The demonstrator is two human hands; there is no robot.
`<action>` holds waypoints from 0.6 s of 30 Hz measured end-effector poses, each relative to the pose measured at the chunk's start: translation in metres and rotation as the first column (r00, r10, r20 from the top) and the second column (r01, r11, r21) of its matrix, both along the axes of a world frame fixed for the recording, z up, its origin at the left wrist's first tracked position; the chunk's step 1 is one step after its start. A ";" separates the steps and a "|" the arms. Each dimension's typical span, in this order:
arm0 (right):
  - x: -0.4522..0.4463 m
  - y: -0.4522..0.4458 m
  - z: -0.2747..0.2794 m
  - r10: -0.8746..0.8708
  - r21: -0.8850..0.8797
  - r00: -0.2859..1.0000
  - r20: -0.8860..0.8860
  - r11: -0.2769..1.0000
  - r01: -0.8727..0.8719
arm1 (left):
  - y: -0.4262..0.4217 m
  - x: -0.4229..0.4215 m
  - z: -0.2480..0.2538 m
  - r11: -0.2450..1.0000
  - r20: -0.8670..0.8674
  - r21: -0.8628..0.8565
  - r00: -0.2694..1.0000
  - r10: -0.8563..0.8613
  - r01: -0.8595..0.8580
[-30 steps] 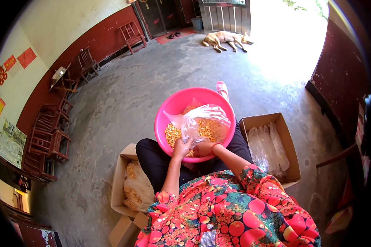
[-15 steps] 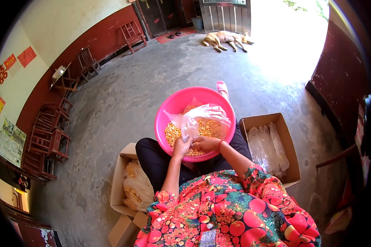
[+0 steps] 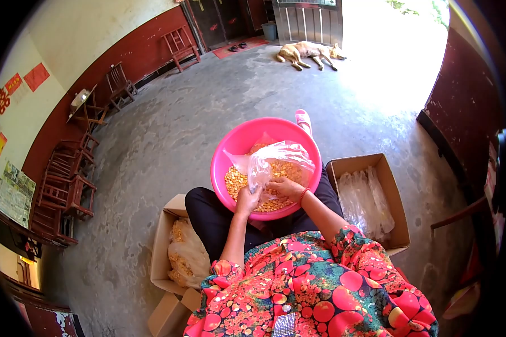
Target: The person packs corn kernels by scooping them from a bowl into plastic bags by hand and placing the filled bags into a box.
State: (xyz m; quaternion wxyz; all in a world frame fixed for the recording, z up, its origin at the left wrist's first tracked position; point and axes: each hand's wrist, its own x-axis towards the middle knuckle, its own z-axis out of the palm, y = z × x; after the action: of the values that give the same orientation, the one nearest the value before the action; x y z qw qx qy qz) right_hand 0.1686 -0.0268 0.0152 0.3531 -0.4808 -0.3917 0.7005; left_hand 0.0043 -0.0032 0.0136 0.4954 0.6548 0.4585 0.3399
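A pink basin (image 3: 219,185) rests on my lap, with yellow corn kernels (image 3: 236,178) inside. Over the kernels lies a clear plastic bag (image 3: 284,151), its gathered end drawn toward me. My left hand (image 3: 248,199) is closed on that gathered end at the near side of the basin. Just right of it, my right hand (image 3: 287,189) has its fingers pressed together on the plastic as well. The fingertips of both hands are partly hidden by the crumpled film.
At my right stands a cardboard box (image 3: 396,208) of clear plastic bags (image 3: 362,199). On my left, another cardboard box (image 3: 158,255) holds bags of kernels (image 3: 186,253). A dog (image 3: 306,54) lies near the doorway. Wooden chairs (image 3: 62,182) line the left wall.
My right hand has shifted slightly up and away from my body along the bag's neck. My left hand keeps its grip in nearly the same spot.
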 end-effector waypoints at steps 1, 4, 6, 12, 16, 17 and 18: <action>0.000 0.000 -0.001 -0.008 0.017 1.000 -0.015 1.000 0.008 | 0.001 0.000 -0.002 1.000 0.003 -0.001 1.000 -0.003 0.003; -0.001 -0.002 0.007 -0.047 0.015 0.998 -0.047 0.999 0.048 | 0.001 0.000 -0.001 1.000 -0.003 -0.003 1.000 -0.004 0.004; -0.001 -0.002 0.007 -0.081 -0.006 0.995 -0.062 0.997 0.081 | 0.001 0.000 -0.001 1.000 -0.011 -0.003 1.000 -0.002 0.002; -0.001 0.007 -0.016 -0.311 0.191 0.946 0.095 0.938 0.289 | 0.004 0.000 -0.008 1.000 0.050 -0.019 0.999 -0.016 0.017; -0.002 0.007 -0.018 -0.284 0.385 0.946 0.156 0.899 0.207 | 0.003 -0.001 -0.007 1.000 0.046 -0.019 0.999 -0.021 0.022; -0.003 0.003 -0.012 -0.287 0.409 0.943 0.166 0.890 0.199 | 0.003 -0.001 -0.006 1.000 0.041 -0.018 0.999 -0.020 0.021; -0.005 -0.001 -0.002 -0.287 0.409 0.943 0.166 0.890 0.199 | 0.002 -0.001 -0.006 1.000 0.041 -0.018 0.999 -0.019 0.020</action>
State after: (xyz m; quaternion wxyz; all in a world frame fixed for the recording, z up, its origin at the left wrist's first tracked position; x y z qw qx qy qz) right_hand 0.1638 -0.0281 0.0136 0.4803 -0.5223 -0.4954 0.5011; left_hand 0.0037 -0.0010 0.0077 0.5141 0.6476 0.4449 0.3440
